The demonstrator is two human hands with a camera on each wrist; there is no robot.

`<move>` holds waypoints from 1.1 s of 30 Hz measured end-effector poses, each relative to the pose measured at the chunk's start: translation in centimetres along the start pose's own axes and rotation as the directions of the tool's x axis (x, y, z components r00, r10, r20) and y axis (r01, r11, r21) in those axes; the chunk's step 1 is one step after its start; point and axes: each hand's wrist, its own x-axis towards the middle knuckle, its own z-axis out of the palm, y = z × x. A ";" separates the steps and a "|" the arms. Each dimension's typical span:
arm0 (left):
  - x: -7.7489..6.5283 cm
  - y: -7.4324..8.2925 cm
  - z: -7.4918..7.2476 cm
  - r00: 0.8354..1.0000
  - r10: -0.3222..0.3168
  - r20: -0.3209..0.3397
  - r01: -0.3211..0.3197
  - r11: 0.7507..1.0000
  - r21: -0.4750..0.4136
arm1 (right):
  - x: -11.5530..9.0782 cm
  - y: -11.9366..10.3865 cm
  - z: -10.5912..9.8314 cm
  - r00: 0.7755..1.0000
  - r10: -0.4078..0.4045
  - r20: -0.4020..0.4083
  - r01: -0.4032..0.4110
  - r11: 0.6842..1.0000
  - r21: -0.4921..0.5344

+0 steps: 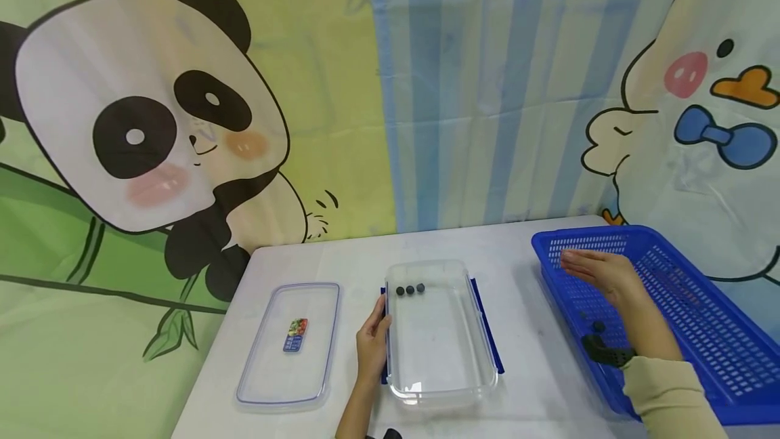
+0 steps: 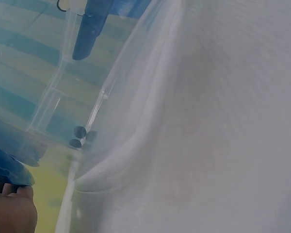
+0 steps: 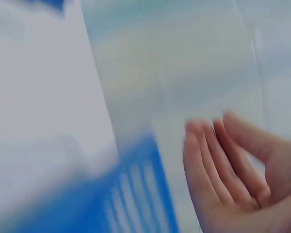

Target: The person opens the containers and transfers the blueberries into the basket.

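Observation:
A clear plastic food container [image 1: 439, 351] with blue side latches stands on the white table. My left hand [image 1: 372, 344] grips its left side; in the left wrist view the fingertips [image 2: 24, 191] curl at a blue latch. Inside, three small dark round balls [image 1: 410, 290] sit in a row near the far end. My right hand [image 1: 600, 273] is raised over the blue basket [image 1: 551, 317], fingers together and lightly bent, the thumb close to them in the right wrist view. Nothing shows between them. Another dark ball [image 1: 599, 326] lies in the basket.
A clear lid [image 1: 277, 378] with a colourful label [image 1: 295, 335] lies flat on the table, left of the container. The basket takes up the right side. Behind the table hangs a printed curtain [image 1: 451, 87].

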 end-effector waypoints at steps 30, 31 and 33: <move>0.2 -0.3 -0.1 1.000 0.018 0.000 -0.018 0.999 -0.040 | 6.5 11.4 28.5 0.805 -0.377 -0.457 0.205 0.901 -0.381; 0.1 -0.3 -0.1 1.000 0.015 0.001 -0.015 0.999 -0.041 | 6.5 11.6 28.6 0.809 -0.364 -0.463 0.193 0.907 -0.375; 0.0 -0.4 -0.2 1.000 0.015 0.005 -0.015 0.999 -0.050 | 6.5 12.0 28.7 0.810 -0.341 -0.477 0.168 0.914 -0.368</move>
